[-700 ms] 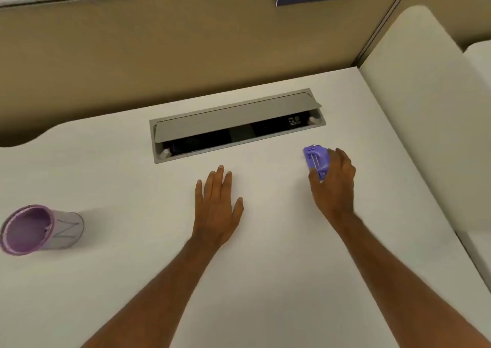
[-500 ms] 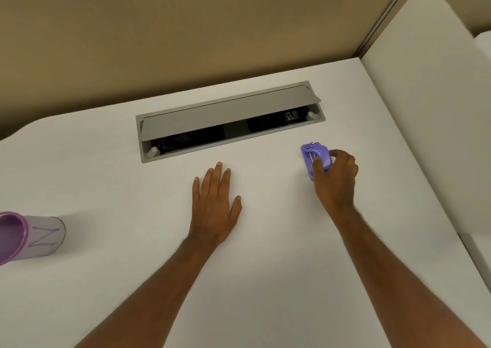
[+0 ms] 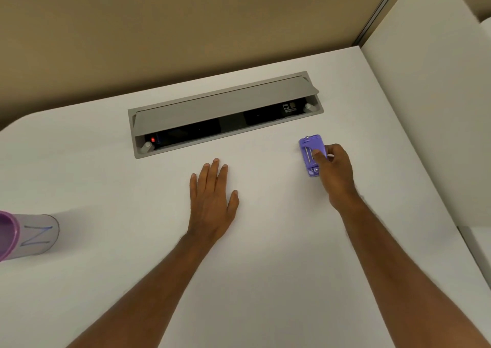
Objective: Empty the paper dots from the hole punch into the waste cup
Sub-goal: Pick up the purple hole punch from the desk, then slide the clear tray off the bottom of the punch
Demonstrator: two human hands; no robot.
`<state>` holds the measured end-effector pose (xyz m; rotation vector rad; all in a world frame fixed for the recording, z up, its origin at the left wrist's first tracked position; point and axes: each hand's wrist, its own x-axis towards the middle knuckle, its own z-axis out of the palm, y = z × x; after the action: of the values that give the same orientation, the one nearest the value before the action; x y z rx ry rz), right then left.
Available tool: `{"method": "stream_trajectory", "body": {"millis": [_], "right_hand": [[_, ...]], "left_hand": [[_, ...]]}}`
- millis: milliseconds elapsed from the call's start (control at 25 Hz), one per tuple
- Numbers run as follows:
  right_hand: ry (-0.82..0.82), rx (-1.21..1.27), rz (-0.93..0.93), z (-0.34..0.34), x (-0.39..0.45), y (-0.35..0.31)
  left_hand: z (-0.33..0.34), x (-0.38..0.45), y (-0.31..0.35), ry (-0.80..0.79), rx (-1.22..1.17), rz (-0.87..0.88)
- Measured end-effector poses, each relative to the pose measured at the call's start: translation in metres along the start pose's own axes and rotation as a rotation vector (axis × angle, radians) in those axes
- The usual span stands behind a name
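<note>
1. The purple hole punch (image 3: 311, 153) is seen on the white desk (image 3: 265, 254), right of centre, just in front of the grey cable tray (image 3: 225, 111) set into the desktop
2. The right hand (image 3: 335, 173) is closed around the punch's near right side, thumb laid over its top; whether the punch is lifted off the surface cannot be told
3. The left hand (image 3: 212, 201) is laid flat, palm down, fingers spread a little and holding nothing, well apart from the punch and near the tray's front edge
4. The waste cup (image 3: 29, 237) is found at the far left, lilac-rimmed with a blue mark on its pale wall; a broad stretch of bare desk lies between it and the left hand
5. Open room: the whole near half of the desk is bare apart from the two forearms
6. Edges: the desk is closed at the back by a tan partition (image 3: 186, 28) and on the right by a white side panel (image 3: 430, 108), which stands near the punch; the back left corner is rounded
7. Cut off: the cup's mouth is cropped by the left border, so its inside cannot be read
8. Hidden: the punch's near right side is covered by the fingers; no paper dots can be made out
9. Inside the tray, under its raised flap, only dark shapes and a small red light (image 3: 153, 140) are distinguishable
</note>
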<state>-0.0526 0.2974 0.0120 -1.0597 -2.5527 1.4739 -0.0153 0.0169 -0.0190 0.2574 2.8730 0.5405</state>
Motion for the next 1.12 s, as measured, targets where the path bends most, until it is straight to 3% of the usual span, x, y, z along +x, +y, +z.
{"method": "stream_trajectory", "body": {"millis": [320,640,800,1000,1040,1120], "right_hand": [[-0.104,0.173,-0.147,-0.009,-0.09,-0.046],[-0.092,-0.023,-0.526,-0.002,-0.231,-0.079],[-0.037,-0.093,-0.701,0.006,-0.292,-0.087],[-0.156,-0.18,-0.933,0.019,-0.349,-0.089],[-0.195,-0.205,-0.989,0.023,-0.361,-0.091],[-0.28,-0.258,-1.094,0.03,-0.378,-0.093]], "left_hand": [[-0.034,-0.028,0.038,-0.031,-0.554,-0.095],[-0.118,-0.102,0.077,0.062,-1.316,-0.311],[-0.152,-0.147,0.065,0.052,-1.709,-0.479],[-0.159,-0.191,0.026,0.04,-2.006,-0.615],[-0.157,-0.195,0.017,0.021,-2.019,-0.641],[-0.167,-0.207,-0.006,-0.151,-2.274,-0.681]]}}
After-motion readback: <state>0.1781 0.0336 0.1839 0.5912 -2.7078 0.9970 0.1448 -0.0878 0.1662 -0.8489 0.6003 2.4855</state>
